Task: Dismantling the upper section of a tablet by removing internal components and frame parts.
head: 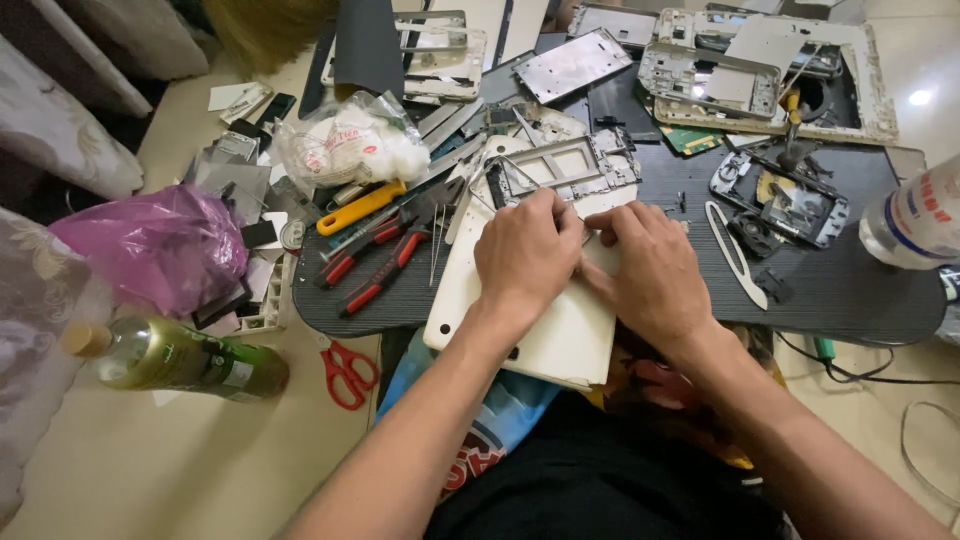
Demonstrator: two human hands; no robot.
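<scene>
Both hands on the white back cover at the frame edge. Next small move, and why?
Probably a small lift at the seam. The left hand and right hand meet fingertip to fingertip on the white cover, just where the grey metal frame lies against its far edge. Whether anything is pinched between the fingers cannot be told. The pliers lie untouched to the left.
</scene>
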